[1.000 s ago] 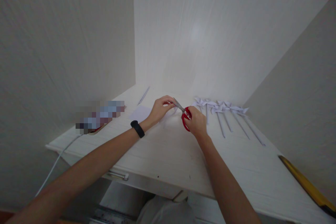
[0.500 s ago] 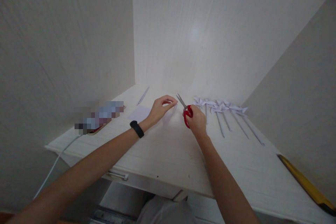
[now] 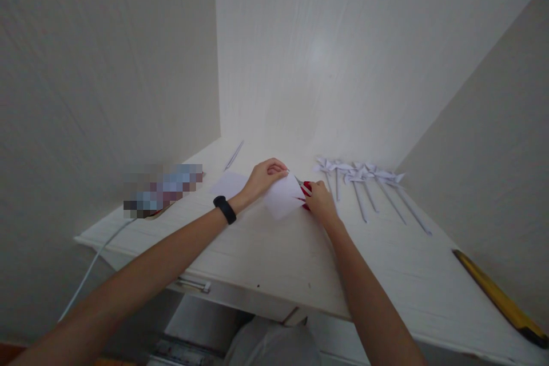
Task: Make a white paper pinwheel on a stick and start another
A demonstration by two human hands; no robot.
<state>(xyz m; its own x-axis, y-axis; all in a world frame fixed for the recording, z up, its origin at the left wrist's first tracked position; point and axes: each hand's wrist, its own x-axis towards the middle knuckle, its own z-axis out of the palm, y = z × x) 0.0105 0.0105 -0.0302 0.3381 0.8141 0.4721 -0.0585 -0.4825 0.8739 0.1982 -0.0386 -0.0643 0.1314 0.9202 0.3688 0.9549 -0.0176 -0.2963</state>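
Note:
My left hand, with a black band on the wrist, pinches the upper edge of a white sheet of paper above the desk. Red-handled scissors are gripped in my right hand. Their blades meet the paper's right side, where a slit shows, and part of the blades is hidden by the sheet. Another sheet of white paper lies flat on the desk beside my left hand.
Several white paper pinwheels on paper sticks lie at the right. A thin rolled paper stick rests at the back left. A blurred-out device with a white cable is at the left. A yellow-and-black tool lies along the right edge.
The sheet in my left hand has turned from edge-on to face me. My right hand has moved slightly down, and the scissors' blades have come onto the paper's right side.

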